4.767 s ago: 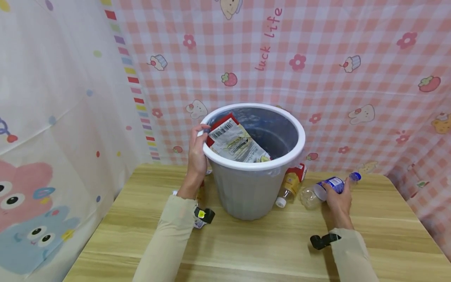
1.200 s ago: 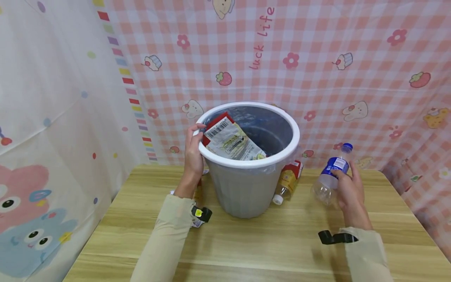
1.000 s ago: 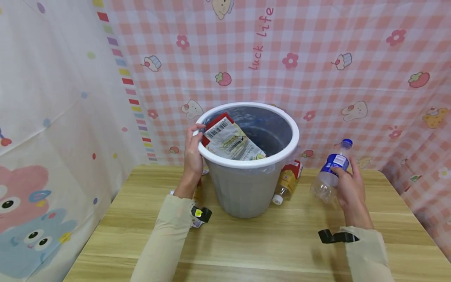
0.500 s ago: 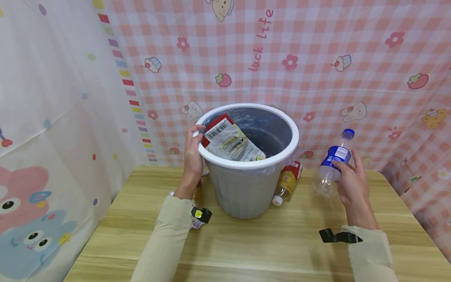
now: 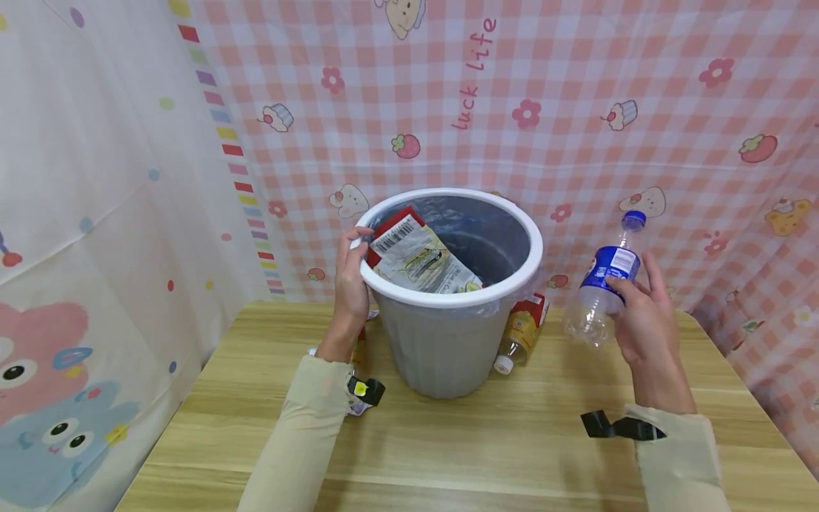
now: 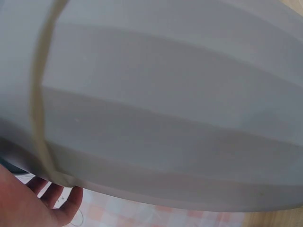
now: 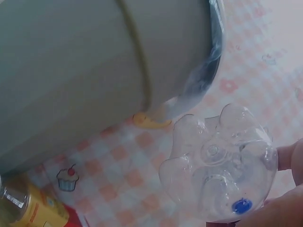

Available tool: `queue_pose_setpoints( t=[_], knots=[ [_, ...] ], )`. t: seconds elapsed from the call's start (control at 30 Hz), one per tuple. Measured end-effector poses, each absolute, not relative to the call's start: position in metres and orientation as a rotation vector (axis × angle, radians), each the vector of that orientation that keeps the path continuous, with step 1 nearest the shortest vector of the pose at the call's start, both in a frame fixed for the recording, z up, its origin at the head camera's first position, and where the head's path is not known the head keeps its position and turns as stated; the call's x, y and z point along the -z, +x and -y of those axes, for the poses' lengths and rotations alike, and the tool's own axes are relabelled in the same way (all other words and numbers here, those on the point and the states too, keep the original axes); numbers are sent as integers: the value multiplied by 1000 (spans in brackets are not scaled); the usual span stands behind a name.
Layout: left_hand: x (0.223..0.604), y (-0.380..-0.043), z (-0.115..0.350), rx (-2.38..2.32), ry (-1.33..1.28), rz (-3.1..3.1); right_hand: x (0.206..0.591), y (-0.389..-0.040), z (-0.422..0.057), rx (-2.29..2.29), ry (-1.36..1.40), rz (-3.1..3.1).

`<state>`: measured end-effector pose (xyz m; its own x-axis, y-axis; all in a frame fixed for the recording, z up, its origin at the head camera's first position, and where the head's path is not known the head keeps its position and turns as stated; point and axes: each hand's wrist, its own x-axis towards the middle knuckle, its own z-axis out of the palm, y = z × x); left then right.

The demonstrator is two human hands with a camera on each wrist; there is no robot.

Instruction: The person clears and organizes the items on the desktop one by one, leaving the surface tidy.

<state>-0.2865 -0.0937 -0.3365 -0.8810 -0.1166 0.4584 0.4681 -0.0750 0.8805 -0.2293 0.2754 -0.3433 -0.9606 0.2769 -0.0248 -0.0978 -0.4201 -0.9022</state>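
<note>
In the head view, my left hand (image 5: 352, 284) grips the white rim of a grey trash can (image 5: 441, 348) at its left side, fingers over the edge. The can has a plastic liner, and a flattened food packet (image 5: 425, 256) with a barcode leans inside it. My right hand (image 5: 649, 323) holds a clear plastic bottle (image 5: 611, 270) with a blue label and blue cap, cap up and tilted, raised over the table to the right of the can. The right wrist view shows the bottle's lobed base (image 7: 215, 161) close to the can's side.
A second bottle (image 5: 520, 338) with a yellow label and white cap lies right of the can, beside a red packet (image 5: 540, 306). Partly hidden behind the left forearm are more wrappers (image 5: 358, 407). Checked cloth (image 5: 448, 92) hangs behind the wooden table (image 5: 499, 455).
The blue-labelled bottle, earlier lying on the table in my right hand, has been lifted and turned more upright. It keeps rising. My left hand stays on the rim.
</note>
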Motion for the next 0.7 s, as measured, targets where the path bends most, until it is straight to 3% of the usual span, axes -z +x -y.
queue_pose_setpoints(
  t=[0.7],
  knots=[
    [336, -286, 94, 2008, -364, 1822, 310, -220, -259, -2552, 45, 1505]
  ],
)
